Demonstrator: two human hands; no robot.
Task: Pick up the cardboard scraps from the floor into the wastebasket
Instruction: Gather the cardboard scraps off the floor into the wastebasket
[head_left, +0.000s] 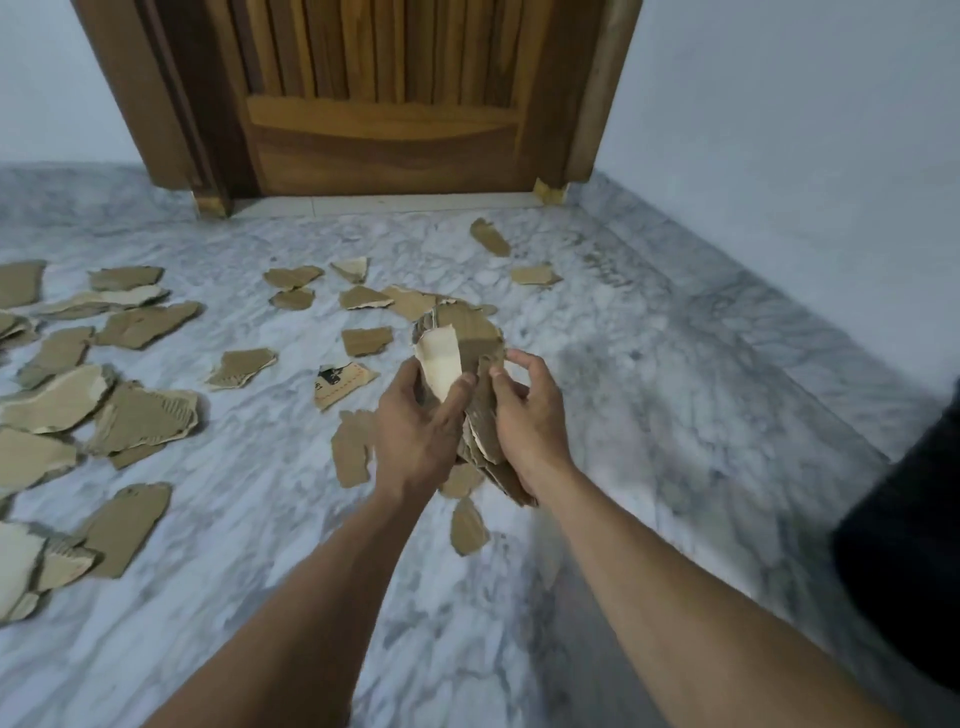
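Note:
A thick stack of torn brown cardboard scraps is held upright in mid-air between both hands. My left hand grips its left side, thumb pressed on a pale scrap at the front. My right hand clasps the right side and underside of the stack. Many more cardboard scraps lie scattered over the marble floor, mostly left and ahead. One scrap lies just below my hands. A dark object at the right edge may be the wastebasket; I cannot tell.
A closed wooden door with its frame stands straight ahead. Pale walls meet the floor on the right and at the far left. Two scraps lie near the door sill.

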